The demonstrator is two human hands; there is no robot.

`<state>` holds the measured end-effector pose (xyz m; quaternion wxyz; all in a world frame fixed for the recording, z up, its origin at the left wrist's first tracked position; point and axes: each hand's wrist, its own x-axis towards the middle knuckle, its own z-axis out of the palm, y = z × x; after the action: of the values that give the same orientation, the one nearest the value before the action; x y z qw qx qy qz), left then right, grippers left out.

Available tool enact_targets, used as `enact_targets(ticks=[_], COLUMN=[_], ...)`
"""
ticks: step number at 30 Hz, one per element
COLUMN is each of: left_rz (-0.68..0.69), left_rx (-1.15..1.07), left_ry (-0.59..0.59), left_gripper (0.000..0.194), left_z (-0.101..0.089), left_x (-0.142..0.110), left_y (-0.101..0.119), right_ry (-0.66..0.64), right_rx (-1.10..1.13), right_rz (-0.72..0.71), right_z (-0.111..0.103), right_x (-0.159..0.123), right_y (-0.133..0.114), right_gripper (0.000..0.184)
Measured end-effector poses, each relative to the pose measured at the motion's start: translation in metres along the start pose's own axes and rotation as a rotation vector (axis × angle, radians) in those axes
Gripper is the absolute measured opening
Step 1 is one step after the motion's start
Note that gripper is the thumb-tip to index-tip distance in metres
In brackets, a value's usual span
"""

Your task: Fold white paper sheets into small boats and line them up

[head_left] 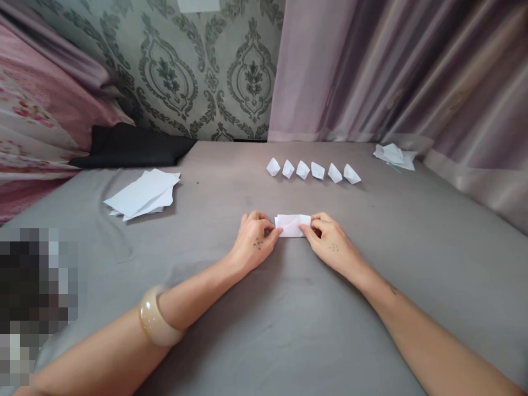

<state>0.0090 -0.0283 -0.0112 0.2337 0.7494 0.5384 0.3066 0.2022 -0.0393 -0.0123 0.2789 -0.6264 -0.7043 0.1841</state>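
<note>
A folded piece of white paper [292, 225], small and rectangular, is held between my two hands just above the grey sheet. My left hand [256, 236] pinches its left end, thumb on the near face and fingers curled behind. At the other end, my right hand [331, 239] grips the paper the same way, its thumb pressed on the lower right corner. Layers show at the paper's upper left edge. Beyond my hands stands a row of several small folded white paper shapes [302, 170].
On the left lies a stack of white paper sheets [142, 193], with a black cloth [132, 146] behind it. More paper pieces [395, 156] lie at the far right by the purple curtain [350, 71]. A patterned wall [210, 77] closes off the back. A blurred-out patch covers the lower left.
</note>
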Motion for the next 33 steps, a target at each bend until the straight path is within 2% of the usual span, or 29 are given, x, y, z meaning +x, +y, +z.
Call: enact_targets(ticks=[7,16,24,33], left_rz=[0.0,-0.037,-0.129,-0.147], left_rx=[0.031,0.003,-0.029,-0.022], left_ry=[0.018,0.023,-0.022,-0.03], left_gripper=[0.03,0.026,0.022,0.022], left_z=[0.009,0.012,0.008,0.009], left_x=[0.004,0.005,0.005,0.006], left_y=[-0.005,-0.007,-0.001,-0.002], right_ry=[0.057,0.053,0.054,0.041], right_rx=[-0.104,-0.107,-0.113,-0.105], right_rz=[0.039,0.09,0.108,0.14], right_z=[0.007,0.008,0.008,0.007], right_x=[0.005,0.007,0.008,0.009], right_y=[-0.001,-0.002,-0.003,-0.004], right_gripper=[0.036,0.032,0.031,0.031])
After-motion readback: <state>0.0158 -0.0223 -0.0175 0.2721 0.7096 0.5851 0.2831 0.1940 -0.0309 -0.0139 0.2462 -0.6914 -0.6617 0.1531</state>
